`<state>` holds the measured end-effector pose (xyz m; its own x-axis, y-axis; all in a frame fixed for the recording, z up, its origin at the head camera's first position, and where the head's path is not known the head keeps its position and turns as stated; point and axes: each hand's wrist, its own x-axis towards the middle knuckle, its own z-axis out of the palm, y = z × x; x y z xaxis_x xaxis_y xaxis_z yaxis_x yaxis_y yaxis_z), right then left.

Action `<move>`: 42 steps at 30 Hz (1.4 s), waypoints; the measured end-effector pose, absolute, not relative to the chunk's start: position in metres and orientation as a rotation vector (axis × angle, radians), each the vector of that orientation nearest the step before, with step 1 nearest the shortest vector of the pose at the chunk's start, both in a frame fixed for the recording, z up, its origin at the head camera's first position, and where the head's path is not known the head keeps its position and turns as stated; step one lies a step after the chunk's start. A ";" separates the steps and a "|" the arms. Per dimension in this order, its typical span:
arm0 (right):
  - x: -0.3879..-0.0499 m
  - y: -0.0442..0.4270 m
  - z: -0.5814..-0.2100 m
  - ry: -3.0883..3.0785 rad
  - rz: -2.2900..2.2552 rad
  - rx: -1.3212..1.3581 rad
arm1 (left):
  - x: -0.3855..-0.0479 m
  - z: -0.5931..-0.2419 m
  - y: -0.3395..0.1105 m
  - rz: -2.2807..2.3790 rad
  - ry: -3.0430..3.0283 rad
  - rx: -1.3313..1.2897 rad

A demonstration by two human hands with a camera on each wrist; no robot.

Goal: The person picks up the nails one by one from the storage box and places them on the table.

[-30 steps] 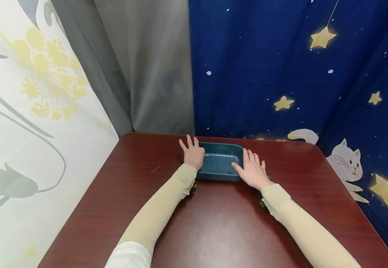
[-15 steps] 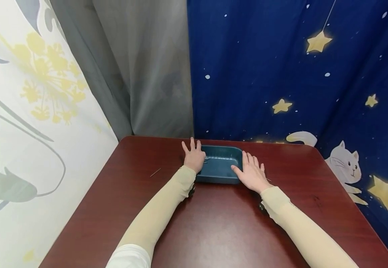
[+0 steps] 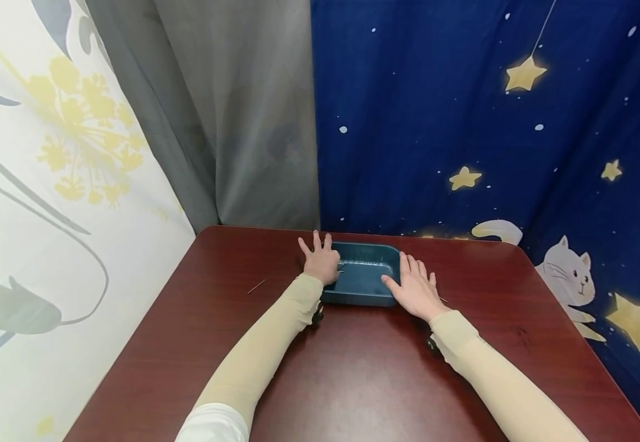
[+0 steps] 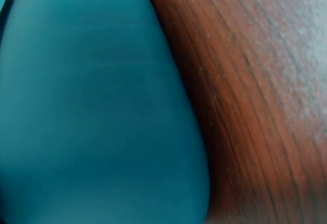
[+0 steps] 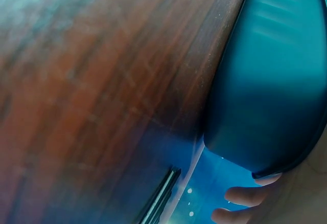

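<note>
A dark teal rectangular tray (image 3: 362, 299) sits on the table near its far edge. My left hand (image 3: 322, 266) holds the tray's left end; some fingers are spread and point away, and the thumb is hidden. Thin dark sticks show inside the tray beside this hand. At the right end, my right hand (image 3: 416, 290) holds the wall, thumb over the rim and fingers straight along the outside. The left wrist view shows only the tray's smooth outer wall (image 4: 97, 106) and the wood. In the right wrist view, fingertips (image 5: 245, 196) show past the tray's lower corner.
A thin stick (image 3: 256, 286) lies on the red-brown table (image 3: 347, 362), left of the tray. Several dark, shiny sticks (image 5: 161, 198) lie beside the right hand. Grey and blue curtains (image 3: 403, 110) hang behind the table, and a white patterned one (image 3: 77, 245) hangs at the left.
The head view has tilted slightly upward, so the scene sits lower in frame. Both hands keep their places at the tray's ends; the sticks inside show at a slightly different angle.
</note>
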<state>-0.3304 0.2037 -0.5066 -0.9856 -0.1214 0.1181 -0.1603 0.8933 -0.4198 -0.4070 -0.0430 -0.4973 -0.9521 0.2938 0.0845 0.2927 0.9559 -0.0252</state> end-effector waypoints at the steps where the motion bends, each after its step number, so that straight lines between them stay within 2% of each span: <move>1: -0.331 0.203 -0.506 -2.969 0.668 0.222 | -0.407 -0.498 -0.043 0.022 -3.014 -0.451; 15: -0.332 0.201 -0.506 -2.972 0.658 0.227 | -0.403 -0.493 -0.045 -0.020 -2.993 -0.436; 27: -0.333 0.203 -0.507 -2.971 0.639 0.226 | -0.386 -0.488 -0.049 -0.078 -2.893 -0.545; 42: -0.332 0.203 -0.508 -2.965 0.665 0.225 | -0.357 -0.457 -0.068 -0.189 -2.782 -0.546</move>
